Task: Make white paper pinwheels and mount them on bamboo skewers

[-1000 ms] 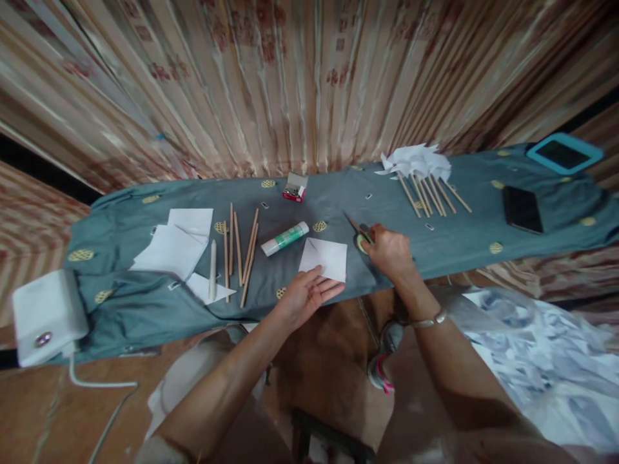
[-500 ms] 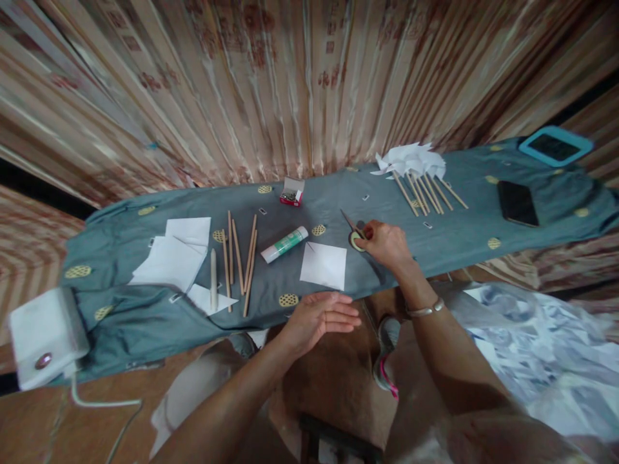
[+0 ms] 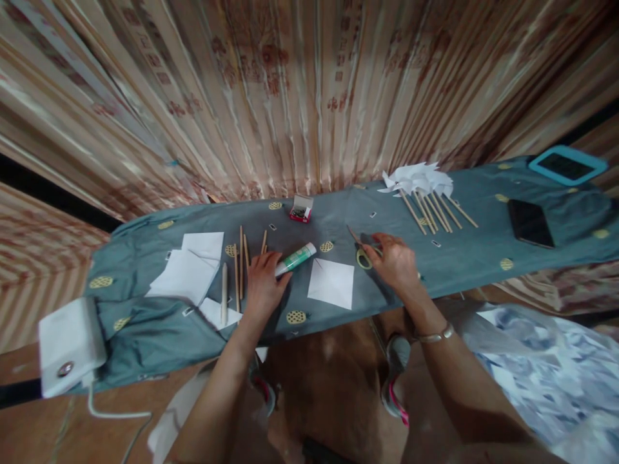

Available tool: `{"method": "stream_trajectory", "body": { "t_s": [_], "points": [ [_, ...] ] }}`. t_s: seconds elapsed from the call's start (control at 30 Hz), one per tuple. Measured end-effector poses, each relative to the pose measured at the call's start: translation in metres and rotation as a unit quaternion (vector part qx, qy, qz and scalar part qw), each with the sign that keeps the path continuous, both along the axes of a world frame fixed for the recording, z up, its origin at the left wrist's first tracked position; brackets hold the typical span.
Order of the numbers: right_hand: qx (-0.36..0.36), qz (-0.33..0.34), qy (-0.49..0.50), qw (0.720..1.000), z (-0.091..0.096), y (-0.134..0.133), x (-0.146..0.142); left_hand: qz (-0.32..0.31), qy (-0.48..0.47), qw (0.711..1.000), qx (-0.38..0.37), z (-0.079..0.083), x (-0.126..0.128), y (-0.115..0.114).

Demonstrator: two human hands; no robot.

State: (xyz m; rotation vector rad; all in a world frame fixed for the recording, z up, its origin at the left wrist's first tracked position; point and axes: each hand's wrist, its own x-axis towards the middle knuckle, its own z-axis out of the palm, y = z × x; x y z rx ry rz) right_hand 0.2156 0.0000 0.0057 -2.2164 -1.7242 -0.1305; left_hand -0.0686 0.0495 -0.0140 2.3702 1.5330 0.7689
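My left hand (image 3: 265, 281) is closed around the left end of a white and green glue stick (image 3: 298, 258), its fingers lying over some of the wooden sticks (image 3: 236, 277). At the handles of a pair of scissors (image 3: 362, 258) is my right hand (image 3: 394, 261), thumb and fingers closed about them; part of the handles is hidden. The blades lie on the cloth, pointing up and left. Between my hands lies a white paper square (image 3: 331, 283) with a short cut line at its top left corner.
White paper sheets (image 3: 186, 274) and a white pencil-like stick (image 3: 224, 293) lie at left. A small red box of metal pins (image 3: 300, 209) stands behind. Paper pinwheels (image 3: 420, 180), a phone (image 3: 529, 222) and a blue-framed device (image 3: 568, 164) are right. A white box (image 3: 72, 345) with a cable sits at the left edge.
My left hand has moved up and left from below the paper square onto the glue stick. The right hand stays at the scissors. The camera view has shifted slightly.
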Motion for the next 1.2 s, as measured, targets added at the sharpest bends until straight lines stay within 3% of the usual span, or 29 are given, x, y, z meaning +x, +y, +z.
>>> {"method": "stream_trajectory", "body": {
  "t_s": [0.13,0.27,0.33,0.43,0.5,0.63,0.67,0.73,0.83,1.07,1.13,1.2],
  "points": [
    [0.030,0.028,0.029,0.999,0.001,0.000,-0.003,-0.001,0.022,0.999,-0.026,-0.001,0.000,0.002],
    [0.068,0.089,0.082,0.990,0.005,-0.005,-0.015,0.021,-0.091,0.993,-0.074,0.004,0.004,0.001],
    [0.077,0.134,0.143,0.978,0.006,-0.009,-0.027,0.030,-0.196,0.973,-0.117,0.007,0.011,-0.002],
    [0.066,0.146,0.300,0.940,0.006,-0.013,-0.048,0.028,-0.360,0.905,-0.226,0.012,0.029,-0.011],
    [0.032,0.119,0.448,0.885,0.005,-0.014,-0.061,0.028,-0.460,0.836,-0.298,0.014,0.043,-0.017],
    [-0.009,0.093,0.707,0.701,0.003,-0.011,-0.074,0.004,-0.524,0.749,-0.406,0.016,0.063,-0.028],
    [-0.019,0.077,0.739,0.669,0.004,-0.010,-0.075,0.001,-0.529,0.735,-0.425,0.016,0.066,-0.030],
    [-0.028,0.037,0.772,0.633,0.007,-0.009,-0.076,0.001,-0.537,0.715,-0.448,0.017,0.070,-0.033],
    [-0.024,0.005,0.786,0.617,0.011,-0.008,-0.076,0.002,-0.536,0.709,-0.458,0.020,0.073,-0.034],
    [0.029,0.000,0.792,0.610,0.012,-0.006,-0.066,-0.008,-0.511,0.712,-0.481,0.022,0.071,-0.034],
    [0.065,-0.013,0.795,0.603,0.012,-0.004,-0.058,-0.009,-0.487,0.742,-0.462,0.019,0.067,-0.033],
    [0.073,-0.030,0.809,0.583,0.013,-0.003,-0.051,-0.017,-0.435,0.807,-0.398,0.015,0.058,-0.029]
  ]
}}
